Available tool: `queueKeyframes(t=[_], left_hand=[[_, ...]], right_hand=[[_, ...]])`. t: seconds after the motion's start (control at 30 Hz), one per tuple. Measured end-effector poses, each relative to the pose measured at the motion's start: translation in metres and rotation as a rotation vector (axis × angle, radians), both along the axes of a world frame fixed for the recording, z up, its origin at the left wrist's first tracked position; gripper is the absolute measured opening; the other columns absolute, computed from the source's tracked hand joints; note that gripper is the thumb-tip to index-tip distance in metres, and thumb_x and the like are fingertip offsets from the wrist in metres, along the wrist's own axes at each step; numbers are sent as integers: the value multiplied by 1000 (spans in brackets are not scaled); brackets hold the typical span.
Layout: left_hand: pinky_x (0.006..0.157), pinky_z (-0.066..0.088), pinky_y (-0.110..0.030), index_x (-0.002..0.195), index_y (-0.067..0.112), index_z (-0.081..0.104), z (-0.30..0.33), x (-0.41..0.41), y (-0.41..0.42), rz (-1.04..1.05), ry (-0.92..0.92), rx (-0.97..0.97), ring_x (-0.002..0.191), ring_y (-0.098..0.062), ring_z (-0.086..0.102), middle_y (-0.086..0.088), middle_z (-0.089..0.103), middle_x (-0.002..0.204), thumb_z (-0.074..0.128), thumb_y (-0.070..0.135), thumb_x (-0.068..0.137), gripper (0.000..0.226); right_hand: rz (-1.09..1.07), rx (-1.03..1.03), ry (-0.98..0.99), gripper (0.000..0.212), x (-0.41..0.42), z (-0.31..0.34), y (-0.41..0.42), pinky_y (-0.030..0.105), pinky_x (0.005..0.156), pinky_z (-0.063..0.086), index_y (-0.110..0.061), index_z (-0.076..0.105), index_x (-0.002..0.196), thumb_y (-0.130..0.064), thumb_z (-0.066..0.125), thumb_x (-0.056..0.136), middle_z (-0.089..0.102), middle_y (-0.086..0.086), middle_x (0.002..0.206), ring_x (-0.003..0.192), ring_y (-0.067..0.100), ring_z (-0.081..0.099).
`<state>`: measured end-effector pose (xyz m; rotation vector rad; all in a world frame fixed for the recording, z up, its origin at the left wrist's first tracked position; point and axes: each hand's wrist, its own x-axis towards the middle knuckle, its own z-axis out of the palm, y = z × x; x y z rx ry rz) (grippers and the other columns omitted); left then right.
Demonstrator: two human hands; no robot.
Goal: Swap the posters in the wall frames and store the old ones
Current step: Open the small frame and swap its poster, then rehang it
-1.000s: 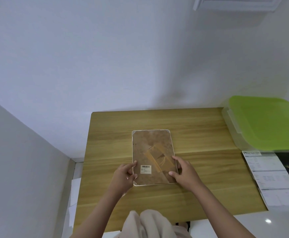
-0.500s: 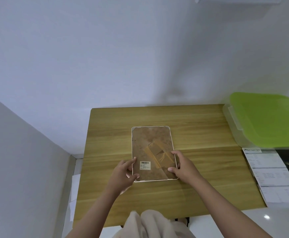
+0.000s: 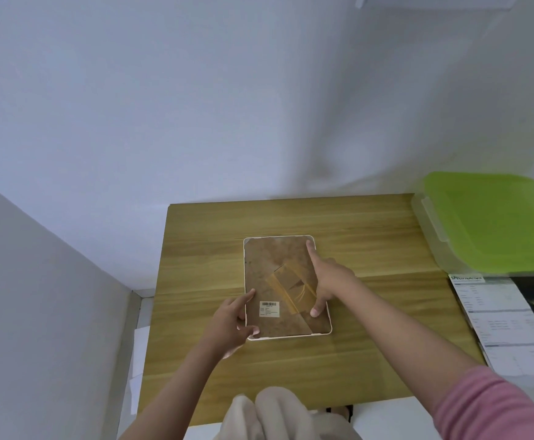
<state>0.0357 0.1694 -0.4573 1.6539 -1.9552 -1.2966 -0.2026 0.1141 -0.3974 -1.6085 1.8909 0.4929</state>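
A white-rimmed picture frame (image 3: 275, 265) lies face down in the middle of the wooden table (image 3: 370, 242), its brown back board up, with a folded stand and a barcode sticker (image 3: 269, 309) on it. My left hand (image 3: 232, 325) grips the frame's near left edge, thumb on the back board. My right hand (image 3: 327, 282) lies spread over the right side of the back, index finger stretched to the far right corner, thumb pressing near the lower right.
A clear storage box with a green lid (image 3: 494, 223) stands at the table's right. Printed posters or sheets (image 3: 510, 325) lie in front of it at the right edge. White walls close in behind and on the left. My knees (image 3: 272, 414) show below the table's near edge.
My right hand has slid from the frame's near right corner up along the right side, with the index finger now at the far corner. The left hand stays at the near left edge.
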Motion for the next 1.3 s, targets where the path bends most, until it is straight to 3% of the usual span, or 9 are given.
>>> queueKeyframes(t=[0.2,0.5,0.63,0.77,0.87,1.1,1.23,1.3], left_hand=[[84,50,-31,141,34,33,-2,0,1,4,-11,19,81,-18,56,-3,49,104,75,18,74,81],[72,41,-16,142,35,31,5,-1,-9,-25,-41,63,80,-7,51,0,52,102,73,24,77,78],[79,49,-31,145,35,24,9,-9,-41,-40,-123,64,86,-16,57,-5,57,103,67,33,81,77],[79,47,-31,148,38,8,17,-19,-69,-60,-227,124,99,-27,61,-12,62,114,72,28,78,95],[90,50,-37,147,38,-1,23,-26,-78,-59,-268,185,104,-28,61,-11,60,123,77,22,73,108],[76,58,-40,146,40,-3,33,-39,-82,-53,-384,244,85,-30,68,-16,63,111,77,16,72,112],[58,52,-34,145,41,17,30,-26,-78,116,-107,347,65,-24,61,-19,62,107,76,-1,70,104],[57,47,-31,144,34,28,31,-19,-70,174,40,397,55,-17,51,-13,60,79,70,-12,69,98]], right_hand=[[24,57,30,162,-1,-1,-7,41,95,46,-37,-31,139,-36,95,38,38,10,146,127,31,47],[31,47,56,158,1,-4,-7,35,84,46,-35,-28,142,-36,94,41,53,3,136,117,27,56],[22,39,34,158,0,-5,-7,35,84,46,-35,-27,142,-35,95,41,53,4,135,116,27,56],[5,31,7,158,-2,-7,-7,37,89,46,-36,-27,142,-34,95,41,49,4,140,121,27,53],[-4,33,-20,159,-4,-8,-7,39,92,47,-36,-28,141,-32,95,41,48,7,140,121,29,53],[-92,33,-126,158,-2,-12,-6,39,100,43,-36,-26,142,-23,95,42,39,15,145,126,32,47],[-232,32,-295,149,-11,-15,6,39,108,34,-41,-16,145,-15,93,48,10,18,153,137,33,32],[-284,3,-400,145,-18,-18,15,36,110,32,-40,-9,147,-10,93,48,11,16,153,138,30,29]])
